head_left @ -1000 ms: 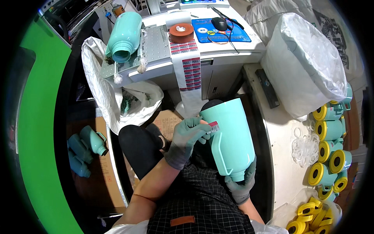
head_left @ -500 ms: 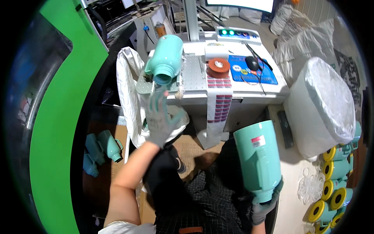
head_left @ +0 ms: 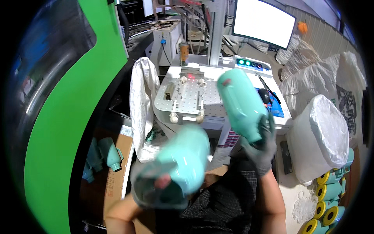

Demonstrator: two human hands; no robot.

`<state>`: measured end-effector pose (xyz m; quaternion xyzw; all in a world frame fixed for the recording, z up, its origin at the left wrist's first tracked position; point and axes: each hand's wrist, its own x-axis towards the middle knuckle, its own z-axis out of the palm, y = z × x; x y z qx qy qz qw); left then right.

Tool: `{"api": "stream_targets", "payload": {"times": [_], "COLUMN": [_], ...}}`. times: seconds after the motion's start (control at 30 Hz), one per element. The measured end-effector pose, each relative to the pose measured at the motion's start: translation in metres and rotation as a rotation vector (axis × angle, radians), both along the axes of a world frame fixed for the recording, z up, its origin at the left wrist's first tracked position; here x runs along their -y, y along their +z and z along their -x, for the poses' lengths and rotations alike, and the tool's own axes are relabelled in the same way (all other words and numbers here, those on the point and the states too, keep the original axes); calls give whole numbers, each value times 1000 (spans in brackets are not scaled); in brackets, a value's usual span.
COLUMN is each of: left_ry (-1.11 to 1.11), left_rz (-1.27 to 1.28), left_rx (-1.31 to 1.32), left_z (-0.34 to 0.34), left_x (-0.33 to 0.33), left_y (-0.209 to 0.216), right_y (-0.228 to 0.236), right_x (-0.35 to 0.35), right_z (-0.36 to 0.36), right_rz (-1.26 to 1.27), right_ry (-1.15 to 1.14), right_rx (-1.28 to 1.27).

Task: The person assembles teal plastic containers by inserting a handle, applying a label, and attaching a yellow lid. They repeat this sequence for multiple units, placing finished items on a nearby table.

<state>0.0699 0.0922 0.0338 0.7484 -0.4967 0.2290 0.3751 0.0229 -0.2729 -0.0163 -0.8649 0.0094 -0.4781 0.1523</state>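
A mint-green plastic jug (head_left: 191, 156), smeared by motion, is in my gloved left hand (head_left: 156, 187). The left fingers are blurred, though they appear wrapped round its lower end. My right hand (head_left: 264, 150), in a grey glove, grips a second mint-green jug (head_left: 241, 101) by its narrow neck. That jug is tilted with its wide end up and away from me, and a small red label shows near that end. Ahead of both hands is a perforated metal plate (head_left: 212, 95) on a white machine table, carrying padded rods and a small red light spot.
Several jugs (head_left: 110, 154) lie low at left beside cardboard, near a green machine panel (head_left: 50, 128). A white sack (head_left: 142, 101) hangs by the table. At right stand a lined white bin (head_left: 315, 136), loose rings (head_left: 304, 206) and yellow-ended jugs (head_left: 327, 191). A monitor (head_left: 265, 21) stands behind.
The jug on the perforated plate has come off into my left hand, nearer to me. My right hand has raised its jug from beside my lap to the table's front. The view has shifted.
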Motion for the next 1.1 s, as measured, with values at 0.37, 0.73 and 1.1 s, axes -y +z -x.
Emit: {"api": "stream_targets", "payload": {"times": [0.37,0.73,1.1], "left_ry": [-165,-286,-368], "left_rz": [-6,40,-230], "left_rx": [-753,-993,-938], "left_z": [34,40,1], "left_x": [11,22,20], "left_y": [-101,-118,-136], "right_y": [-17,-34,-144], "right_x": [-119,-143,51], "right_z": [-251,-200,335], "right_rz": [512,174,-378], "right_ry": [-178,133,-947], "right_rx": [-431,-188,-8]}}
